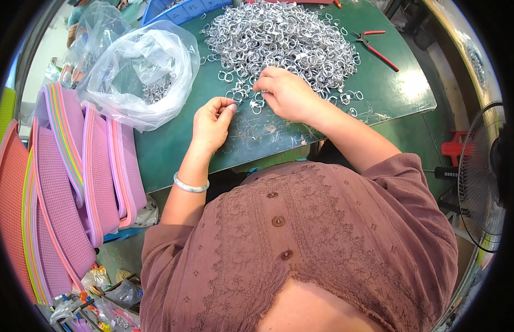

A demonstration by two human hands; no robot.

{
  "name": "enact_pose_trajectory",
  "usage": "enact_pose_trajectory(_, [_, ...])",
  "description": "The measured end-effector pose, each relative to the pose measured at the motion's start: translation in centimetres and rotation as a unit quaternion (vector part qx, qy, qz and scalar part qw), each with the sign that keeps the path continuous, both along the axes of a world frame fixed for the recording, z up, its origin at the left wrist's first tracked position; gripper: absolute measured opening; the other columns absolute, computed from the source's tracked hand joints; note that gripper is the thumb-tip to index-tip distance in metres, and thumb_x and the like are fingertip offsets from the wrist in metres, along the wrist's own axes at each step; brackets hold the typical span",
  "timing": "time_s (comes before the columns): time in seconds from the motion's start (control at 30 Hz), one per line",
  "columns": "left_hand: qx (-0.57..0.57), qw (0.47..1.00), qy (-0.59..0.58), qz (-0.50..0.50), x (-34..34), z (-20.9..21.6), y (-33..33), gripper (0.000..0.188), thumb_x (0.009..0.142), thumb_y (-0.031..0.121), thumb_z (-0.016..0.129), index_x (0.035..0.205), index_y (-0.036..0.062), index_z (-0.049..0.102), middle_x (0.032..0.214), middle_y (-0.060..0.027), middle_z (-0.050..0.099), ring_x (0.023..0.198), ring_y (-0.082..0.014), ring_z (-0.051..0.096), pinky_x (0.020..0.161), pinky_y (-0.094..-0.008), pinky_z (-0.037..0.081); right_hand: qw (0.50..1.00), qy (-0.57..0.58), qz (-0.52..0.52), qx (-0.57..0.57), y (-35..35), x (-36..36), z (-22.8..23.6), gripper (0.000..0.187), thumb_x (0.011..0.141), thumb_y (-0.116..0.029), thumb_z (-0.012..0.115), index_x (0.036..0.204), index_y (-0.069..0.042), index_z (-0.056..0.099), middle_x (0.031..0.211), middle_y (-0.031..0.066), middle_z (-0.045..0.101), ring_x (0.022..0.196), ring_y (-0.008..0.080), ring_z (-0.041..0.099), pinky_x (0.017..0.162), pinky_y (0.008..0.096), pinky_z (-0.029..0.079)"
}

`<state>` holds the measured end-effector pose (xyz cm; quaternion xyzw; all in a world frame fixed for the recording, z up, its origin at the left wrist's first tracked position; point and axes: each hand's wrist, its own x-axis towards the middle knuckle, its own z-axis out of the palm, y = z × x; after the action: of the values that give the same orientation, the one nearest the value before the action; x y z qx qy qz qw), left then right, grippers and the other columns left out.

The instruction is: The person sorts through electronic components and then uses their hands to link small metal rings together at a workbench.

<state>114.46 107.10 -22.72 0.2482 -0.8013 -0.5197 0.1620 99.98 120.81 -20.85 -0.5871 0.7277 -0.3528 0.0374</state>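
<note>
A large heap of small silvery metal rings (pixel 279 41) covers the far middle of the green table. Several loose rings (pixel 257 103) lie at its near left edge, between my hands. My left hand (pixel 211 123) rests low over the table beside them, thumb and forefinger pinched together; what the pinch holds is too small to make out. Over the near edge of the heap, my right hand (pixel 287 95) has its fingers bent down among the loose rings. Its fingertips are close together, and what lies between them is hidden.
On the left stands an open clear plastic bag (pixel 174 52) with some metal pieces inside. Red-handled pliers (pixel 378 52) lie right of the heap. A blue bin (pixel 185 10) is at the back. Stacked pink baskets (pixel 58 193) fill the left side; a fan (pixel 481 171) stands right.
</note>
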Motion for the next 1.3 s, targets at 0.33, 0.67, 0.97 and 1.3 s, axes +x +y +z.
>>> enact_pose_trajectory(0.33, [0.146, 0.989, 0.002, 0.02, 1.8, 0.9, 1.1, 0.012, 0.082, 0.01, 0.054, 0.09, 0.0023, 0.057, 0.063, 0.0067, 0.047, 0.049, -0.0008, 0.037, 0.044, -0.0149, 0.029, 0.994, 0.102, 0.028, 0.013, -1.0, 0.6, -0.1, 0.017, 0.068, -0.007, 0.059, 0.085, -0.005, 0.059, 0.079, 0.0093, 0.053, 0.082, 0.0276, 0.051, 0.071, 0.0367, 0.042])
enact_pose_trajectory(0.67, [0.164, 0.986, 0.005, 0.009, 2.6, 0.8, 1.0, 0.015, 0.08, 0.01, 0.057, 0.089, -0.0017, 0.058, 0.074, 0.0012, 0.056, 0.066, -0.0048, 0.048, 0.062, -0.0187, 0.041, 0.995, 0.092, 0.039, 0.021, -1.8, 0.4, -0.1, 0.009, 0.068, -0.006, 0.059, 0.077, -0.004, 0.061, 0.076, 0.009, 0.053, 0.076, 0.0279, 0.051, 0.069, 0.0362, 0.042])
enact_pose_trajectory(0.97, [0.244, 0.968, 0.059, 0.017, 2.2, 1.5, 1.9, 0.015, 0.081, 0.009, 0.056, 0.095, 0.0024, 0.057, 0.066, 0.0056, 0.05, 0.05, -0.0011, 0.037, 0.045, -0.0145, 0.03, 0.93, -0.365, 0.041, 0.019, -1.8, 1.6, 1.2, 0.009, 0.076, -0.008, 0.058, 0.081, -0.001, 0.059, 0.075, 0.0031, 0.058, 0.065, 0.0106, 0.052, 0.061, 0.0233, 0.043])
enact_pose_trajectory(1.3, [0.341, 0.928, 0.147, 0.0, 2.3, 3.2, 2.7, 0.012, 0.082, 0.007, 0.055, 0.093, 0.0024, 0.057, 0.063, 0.0035, 0.048, 0.048, -0.002, 0.037, 0.041, -0.0142, 0.026, 0.732, -0.677, 0.064, 0.037, -1.4, 2.4, 0.9, 0.008, 0.082, -0.012, 0.054, 0.084, -0.004, 0.056, 0.071, 0.0023, 0.057, 0.063, 0.0084, 0.052, 0.058, 0.0219, 0.041])
